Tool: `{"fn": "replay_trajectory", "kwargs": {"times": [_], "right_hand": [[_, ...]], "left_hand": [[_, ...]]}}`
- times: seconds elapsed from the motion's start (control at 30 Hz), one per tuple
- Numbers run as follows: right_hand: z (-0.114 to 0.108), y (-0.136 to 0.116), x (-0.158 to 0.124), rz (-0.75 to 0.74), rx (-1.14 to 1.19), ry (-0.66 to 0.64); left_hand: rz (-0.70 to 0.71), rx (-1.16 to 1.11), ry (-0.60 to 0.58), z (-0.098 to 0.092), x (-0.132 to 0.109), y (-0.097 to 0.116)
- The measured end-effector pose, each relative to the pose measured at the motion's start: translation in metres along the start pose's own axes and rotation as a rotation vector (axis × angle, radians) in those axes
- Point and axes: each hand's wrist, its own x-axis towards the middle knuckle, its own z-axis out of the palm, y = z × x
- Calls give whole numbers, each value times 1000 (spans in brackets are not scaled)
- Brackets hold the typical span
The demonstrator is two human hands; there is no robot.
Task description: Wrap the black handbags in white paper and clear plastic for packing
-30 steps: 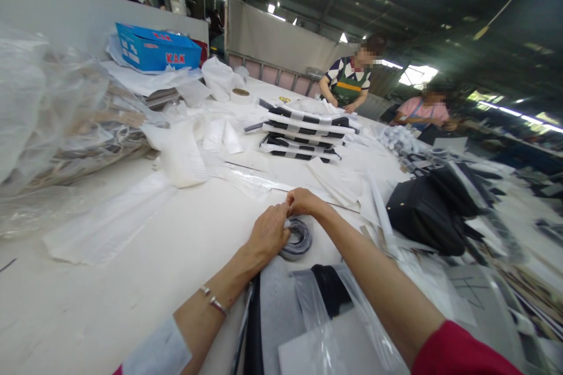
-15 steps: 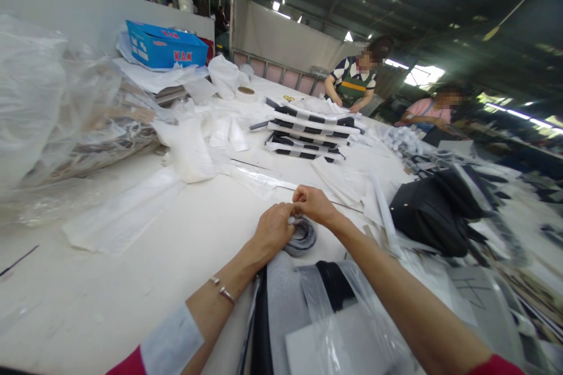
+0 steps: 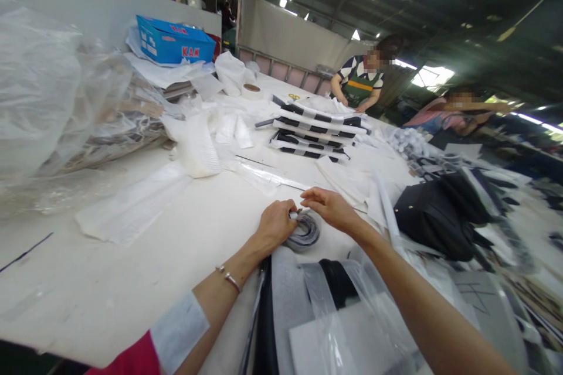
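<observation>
Grey strap coil [image 3: 304, 231] lay flat on the tabletop [image 3: 176, 258], left hand [image 3: 275, 224] pinching its 9 o'clock rim, right hand [image 3: 331, 209] at 1 o'clock, fingers half-extended, grip unclear; likely light, floppy, quick to unwind, so best pinched across the wound layers.

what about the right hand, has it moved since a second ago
Yes. Against the grey coil, the right hand has shifted right, away from the left hand, and its fist has opened.
</observation>
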Motion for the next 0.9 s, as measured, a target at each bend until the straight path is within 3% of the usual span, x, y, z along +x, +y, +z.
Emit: {"fn": "replay_trajectory", "kwargs": {"times": [0.1, 0.33, 0.57, 0.9], "right_hand": [[-3, 7, -8, -42, -6, -78], [21, 5, -2, -82, -280, 24], [23, 2, -6, -34, -239, 75], [33, -2, -10, 150, -76, 152]], "left_hand": [[-4, -1, 9, 1, 0, 1], [-26, 13, 20, 6, 2, -1], [-16, 16, 28, 7, 3, -1], [16, -14, 54, 16, 6, -6]]}}
